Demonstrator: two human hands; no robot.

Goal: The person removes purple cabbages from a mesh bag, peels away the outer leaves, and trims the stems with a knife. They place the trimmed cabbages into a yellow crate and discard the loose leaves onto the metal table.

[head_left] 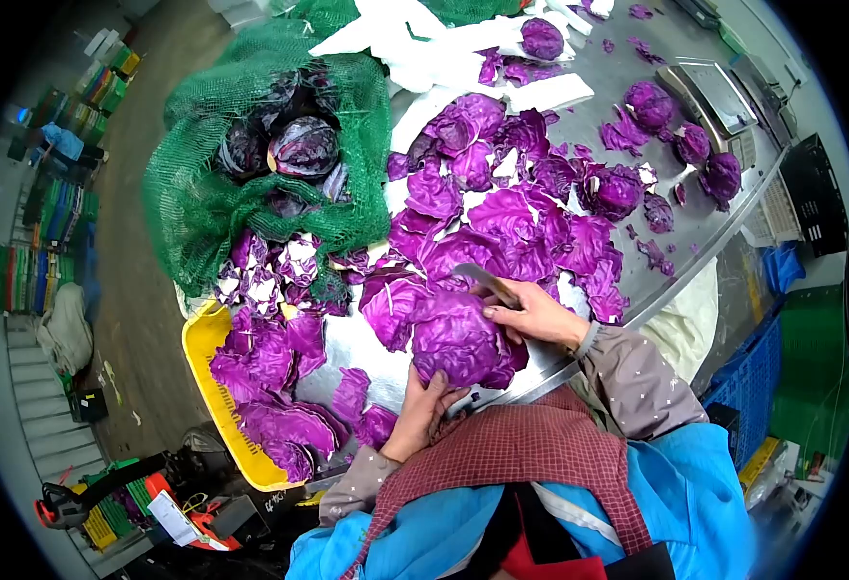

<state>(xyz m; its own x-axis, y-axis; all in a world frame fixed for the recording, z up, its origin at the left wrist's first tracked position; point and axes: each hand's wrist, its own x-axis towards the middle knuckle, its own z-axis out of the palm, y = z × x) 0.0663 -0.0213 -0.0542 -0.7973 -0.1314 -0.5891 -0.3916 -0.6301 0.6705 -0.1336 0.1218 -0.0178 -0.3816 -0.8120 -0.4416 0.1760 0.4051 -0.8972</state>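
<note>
Cabbage cupped in left hand, knife gripped in right hand, loose purple leaves crowding close around.

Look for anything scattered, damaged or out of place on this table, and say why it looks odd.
Cabbage scraps lie strewn near the right edge of the table, apart from the main heap of leaves, so they look stray. Nothing else clearly stands out.

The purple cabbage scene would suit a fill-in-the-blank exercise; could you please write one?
The knife is in the ____ hand.
The cabbage that the left hand supports is ____ in colour.
The large net bag is ____ in colour.
The crate is ____ in colour.
Missing words: right; purple; green; yellow.
</note>
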